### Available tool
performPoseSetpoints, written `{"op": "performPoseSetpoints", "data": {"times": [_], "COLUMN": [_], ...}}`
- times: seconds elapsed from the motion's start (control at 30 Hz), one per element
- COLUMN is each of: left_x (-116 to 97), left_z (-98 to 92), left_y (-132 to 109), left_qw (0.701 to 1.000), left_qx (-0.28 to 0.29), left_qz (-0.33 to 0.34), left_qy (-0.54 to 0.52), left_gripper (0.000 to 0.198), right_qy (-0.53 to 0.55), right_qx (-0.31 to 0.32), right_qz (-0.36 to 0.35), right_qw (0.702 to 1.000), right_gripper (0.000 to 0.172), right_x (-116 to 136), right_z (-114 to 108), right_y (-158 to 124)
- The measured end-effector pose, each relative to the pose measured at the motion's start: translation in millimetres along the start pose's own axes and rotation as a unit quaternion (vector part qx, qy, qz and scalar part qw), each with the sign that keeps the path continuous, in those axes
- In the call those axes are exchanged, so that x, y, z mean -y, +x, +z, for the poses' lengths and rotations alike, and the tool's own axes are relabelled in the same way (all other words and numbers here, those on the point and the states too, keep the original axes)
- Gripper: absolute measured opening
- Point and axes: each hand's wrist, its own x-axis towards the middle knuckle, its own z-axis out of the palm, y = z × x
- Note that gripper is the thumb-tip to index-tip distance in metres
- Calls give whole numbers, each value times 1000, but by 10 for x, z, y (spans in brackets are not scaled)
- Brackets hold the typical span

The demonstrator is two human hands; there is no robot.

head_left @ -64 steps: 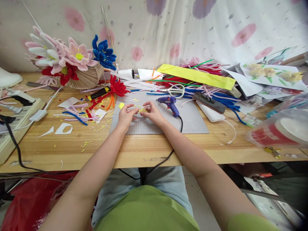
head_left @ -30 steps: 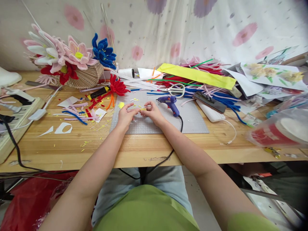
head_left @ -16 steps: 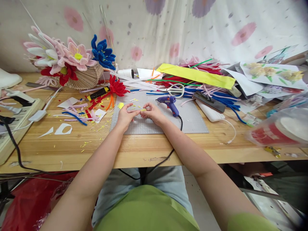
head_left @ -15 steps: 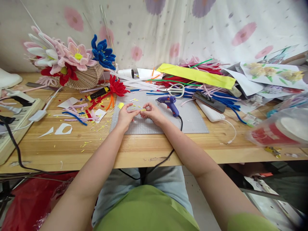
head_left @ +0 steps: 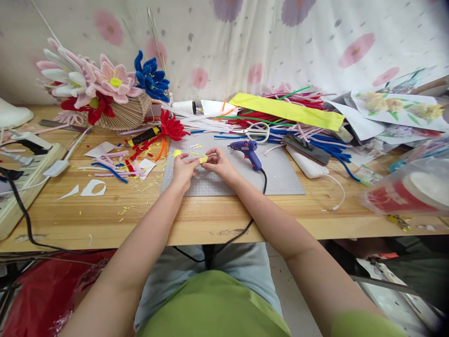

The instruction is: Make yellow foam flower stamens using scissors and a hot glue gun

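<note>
Over the grey cutting mat (head_left: pixel 280 182), my left hand (head_left: pixel 184 169) and my right hand (head_left: pixel 221 164) meet at a small piece of yellow paper (head_left: pixel 203 159). Fingertips of both hands pinch it from either side. Just beyond them, thin yellow strips (head_left: pixel 196 147) lie on the mat. Another yellow scrap (head_left: pixel 177 153) shows behind my left fingers. To the right of my right hand, a purple glue gun (head_left: pixel 248 150) rests on its side. White-handled scissors (head_left: pixel 257 132) lie behind the glue gun.
Fuzzy flowers (head_left: pixel 115 82) stand at the back left. Pipe cleaners (head_left: pixel 315 135) and a yellow sheet (head_left: pixel 287 110) pile up behind the mat. A phone (head_left: pixel 305 149) lies on the right, near a bagged cup (head_left: pixel 414 187). The glue gun's black cord (head_left: pixel 265 180) drops over the table edge.
The yellow piece has turned between my fingers and shows more of its face. My left fingers have shifted slightly, with the thumb and fingers now closer together. The glue gun stays put.
</note>
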Motion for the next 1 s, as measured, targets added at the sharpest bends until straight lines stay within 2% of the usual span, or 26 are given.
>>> {"op": "performPoseSetpoints", "data": {"times": [0.13, 0.27, 0.5, 0.63, 0.8, 0.9, 1.0], "left_x": [28, 42, 17, 34, 39, 40, 48], "left_z": [8, 2, -10, -16, -20, -22, -23], "left_y": [15, 4, -40, -21, 0, 5, 8], "left_qw": [1000, 999, 997, 997, 998, 996, 995], "left_qx": [-1, 25, 71, 56, 11, 5, -2], "left_qz": [13, 29, 31, 39, 38, 44, 52], "left_qy": [-3, 4, 24, 37, 58, 74, 85], "left_gripper": [52, 53, 52, 53, 58, 60, 54], "right_qy": [-2, 2, 38, 21, -36, -54, -70], "right_qx": [-23, -38, -14, -6, -40, -52, -65], "right_qz": [11, 18, 42, 54, -25, -78, -102], "right_qw": [1000, 999, 998, 998, 998, 994, 990], "right_gripper": [46, 44, 48, 48, 47, 45, 40], "right_x": [-35, -61, -14, -29, -83, -76, -63], "right_z": [6, -14, -64, -66, -33, -6, 8], "right_y": [15, 28, 2, 6, 36, 24, 4]}}
